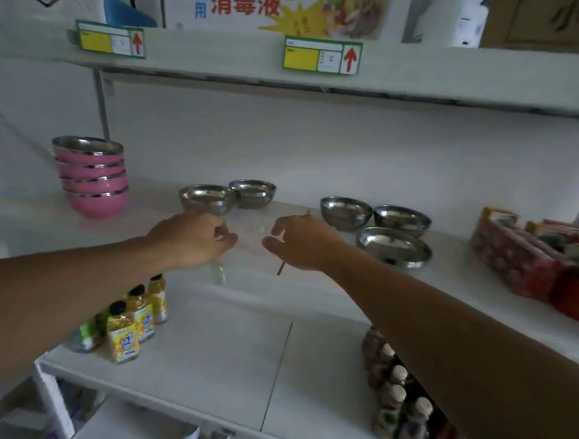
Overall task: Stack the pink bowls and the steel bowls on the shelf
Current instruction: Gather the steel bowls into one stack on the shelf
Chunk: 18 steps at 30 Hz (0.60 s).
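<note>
A stack of several pink bowls (92, 176) with steel rims stands at the left of the white shelf (317, 284). Two steel bowls (207, 198) (253, 191) sit side by side in the middle. Three more steel bowls (346, 212) (401, 218) (394, 246) cluster to the right. My left hand (191, 238) hovers just in front of the nearest middle steel bowl, fingers curled, holding nothing. My right hand (300, 240) is beside it, fingers apart and empty, left of the right cluster.
Yellow juice bottles (133, 320) stand on the lower shelf at the left. Capped bottles (398, 390) sit at the lower right. Red packaged boxes (532, 258) fill the shelf's right end. The upper shelf edge carries price tags (322, 55) close above.
</note>
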Tool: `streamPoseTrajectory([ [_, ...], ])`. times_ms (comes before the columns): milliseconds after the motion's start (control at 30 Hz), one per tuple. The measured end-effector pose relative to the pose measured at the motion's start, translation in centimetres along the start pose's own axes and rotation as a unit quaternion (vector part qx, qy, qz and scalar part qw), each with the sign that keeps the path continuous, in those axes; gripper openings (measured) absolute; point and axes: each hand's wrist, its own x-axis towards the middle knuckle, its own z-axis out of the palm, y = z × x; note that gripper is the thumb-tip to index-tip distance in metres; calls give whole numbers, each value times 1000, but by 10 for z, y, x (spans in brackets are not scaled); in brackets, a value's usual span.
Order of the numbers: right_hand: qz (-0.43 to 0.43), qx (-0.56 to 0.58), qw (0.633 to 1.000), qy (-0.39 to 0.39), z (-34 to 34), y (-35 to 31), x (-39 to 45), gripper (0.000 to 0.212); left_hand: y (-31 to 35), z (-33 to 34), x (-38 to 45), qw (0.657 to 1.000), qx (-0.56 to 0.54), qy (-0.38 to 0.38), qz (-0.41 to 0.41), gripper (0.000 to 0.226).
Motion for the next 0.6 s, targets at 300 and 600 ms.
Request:
streamPoseTrajectory([
  [300,146,71,984,77,-5,74,-105,25,87,40,15,993,-69,-26,89,44],
  [600,202,89,968,124,-25,187,-169,27,171,60,23,993,-32,11,116,46],
])
